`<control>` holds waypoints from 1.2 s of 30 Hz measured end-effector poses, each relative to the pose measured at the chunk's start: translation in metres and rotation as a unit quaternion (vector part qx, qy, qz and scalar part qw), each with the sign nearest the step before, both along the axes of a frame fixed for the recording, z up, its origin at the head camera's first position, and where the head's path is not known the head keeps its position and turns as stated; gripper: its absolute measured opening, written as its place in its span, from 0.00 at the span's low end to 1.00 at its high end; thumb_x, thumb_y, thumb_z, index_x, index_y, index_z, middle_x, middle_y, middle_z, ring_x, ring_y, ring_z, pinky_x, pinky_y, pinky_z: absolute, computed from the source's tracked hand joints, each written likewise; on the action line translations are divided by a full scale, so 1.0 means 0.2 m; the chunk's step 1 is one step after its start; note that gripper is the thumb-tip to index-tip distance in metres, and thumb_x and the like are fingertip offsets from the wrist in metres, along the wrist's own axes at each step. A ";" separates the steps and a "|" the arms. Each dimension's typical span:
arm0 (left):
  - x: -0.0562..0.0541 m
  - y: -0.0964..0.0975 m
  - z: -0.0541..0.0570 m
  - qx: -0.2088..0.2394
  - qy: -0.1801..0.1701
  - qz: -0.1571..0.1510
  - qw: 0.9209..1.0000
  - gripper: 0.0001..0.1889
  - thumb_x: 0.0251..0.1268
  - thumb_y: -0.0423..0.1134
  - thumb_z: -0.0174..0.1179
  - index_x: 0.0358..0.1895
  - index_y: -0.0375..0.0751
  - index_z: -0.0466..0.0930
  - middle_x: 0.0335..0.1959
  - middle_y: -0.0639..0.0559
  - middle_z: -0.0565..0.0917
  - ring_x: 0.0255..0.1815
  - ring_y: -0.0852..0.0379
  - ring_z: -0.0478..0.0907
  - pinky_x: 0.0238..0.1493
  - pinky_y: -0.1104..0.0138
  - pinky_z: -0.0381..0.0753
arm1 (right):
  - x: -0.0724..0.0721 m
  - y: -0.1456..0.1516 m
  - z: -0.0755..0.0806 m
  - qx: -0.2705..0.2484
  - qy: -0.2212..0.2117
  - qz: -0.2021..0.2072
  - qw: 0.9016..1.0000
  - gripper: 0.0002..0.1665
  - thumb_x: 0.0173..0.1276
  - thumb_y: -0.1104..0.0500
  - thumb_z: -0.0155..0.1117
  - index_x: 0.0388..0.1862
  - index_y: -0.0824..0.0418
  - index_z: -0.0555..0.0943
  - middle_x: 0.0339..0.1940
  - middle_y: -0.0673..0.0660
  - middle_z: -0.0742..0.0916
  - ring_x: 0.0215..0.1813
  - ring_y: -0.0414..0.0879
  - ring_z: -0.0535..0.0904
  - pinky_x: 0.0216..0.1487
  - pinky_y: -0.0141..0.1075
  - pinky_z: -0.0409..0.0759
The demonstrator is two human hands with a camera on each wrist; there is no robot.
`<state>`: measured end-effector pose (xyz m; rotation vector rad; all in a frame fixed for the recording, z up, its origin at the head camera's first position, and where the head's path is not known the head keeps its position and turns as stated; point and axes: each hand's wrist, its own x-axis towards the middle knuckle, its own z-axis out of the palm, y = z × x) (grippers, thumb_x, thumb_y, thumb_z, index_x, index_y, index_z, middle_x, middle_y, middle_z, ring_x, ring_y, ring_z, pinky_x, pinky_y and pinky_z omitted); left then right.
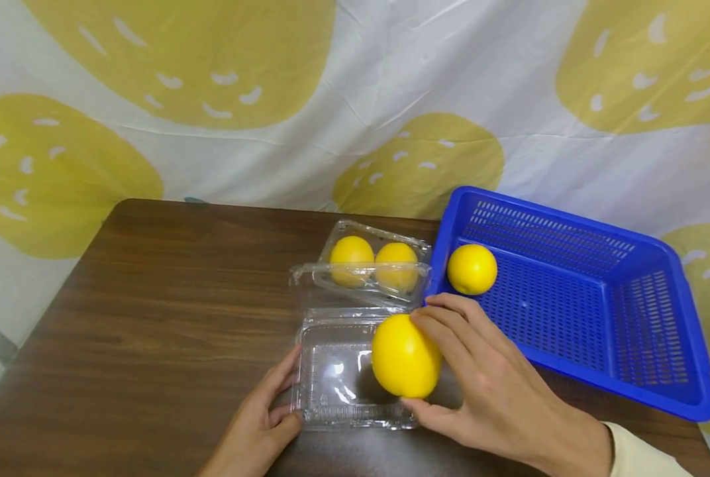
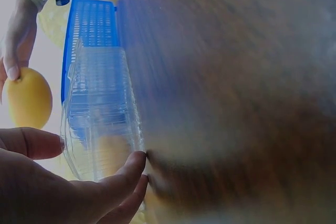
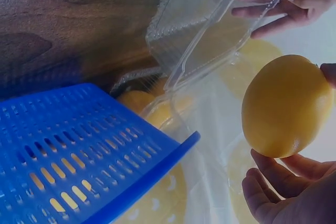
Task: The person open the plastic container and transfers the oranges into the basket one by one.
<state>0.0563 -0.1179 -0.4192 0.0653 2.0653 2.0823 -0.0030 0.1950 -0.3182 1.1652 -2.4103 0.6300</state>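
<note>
My right hand (image 1: 489,381) grips a yellow citrus fruit (image 1: 406,356) between thumb and fingertips. In the head view this fruit overlaps the right part of an open clear plastic clamshell box (image 1: 331,377); the right wrist view shows it raised above the rim. At the box's left side, my left hand (image 1: 265,411) holds the wall. Thumb (image 2: 44,144) at the rim and fingers lower down show in the left wrist view. Behind this box, another clear box (image 1: 374,235) contains two yellow citrus fruits (image 1: 352,258).
A blue plastic basket (image 1: 659,242) with slotted walls stands at the right, with one yellow citrus fruit (image 1: 471,269) in its left end. Everything rests on a dark wooden table (image 1: 152,318). A white cloth with yellow shapes (image 1: 242,165) hangs behind the table's far edge.
</note>
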 end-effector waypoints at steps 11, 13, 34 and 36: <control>-0.01 0.00 0.01 -0.004 0.005 -0.003 1.000 0.49 0.58 0.13 0.59 0.87 0.39 0.62 0.85 0.32 0.63 0.77 0.32 0.69 0.61 0.69 0.88 | -0.01 0.03 0.02 -0.019 0.007 -0.005 1.000 0.44 0.70 0.36 0.71 0.66 0.72 0.82 0.62 0.66 0.88 0.69 0.64 0.78 0.85 0.34 0.63; -0.01 0.00 0.01 -0.005 0.005 -0.002 1.000 0.49 0.59 0.13 0.59 0.87 0.39 0.62 0.85 0.32 0.63 0.77 0.32 0.69 0.60 0.69 0.88 | -0.01 0.04 0.02 -0.020 0.008 -0.008 1.000 0.44 0.71 0.35 0.69 0.66 0.72 0.82 0.62 0.66 0.88 0.69 0.65 0.78 0.85 0.34 0.63; 0.00 0.01 0.01 -0.004 0.001 0.003 1.000 0.50 0.59 0.14 0.60 0.87 0.41 0.63 0.83 0.32 0.66 0.77 0.33 0.69 0.63 0.69 0.87 | -0.03 0.11 0.06 -0.043 0.031 -0.032 0.998 0.45 0.77 0.32 0.62 0.64 0.74 0.82 0.59 0.68 0.88 0.65 0.67 0.78 0.84 0.34 0.64; 0.00 0.00 0.01 -0.005 -0.001 0.001 1.000 0.49 0.59 0.14 0.60 0.87 0.41 0.63 0.83 0.33 0.66 0.77 0.33 0.69 0.63 0.69 0.87 | -0.03 0.12 0.06 -0.046 0.034 -0.031 0.998 0.45 0.77 0.33 0.63 0.64 0.74 0.82 0.59 0.68 0.88 0.64 0.67 0.78 0.84 0.34 0.64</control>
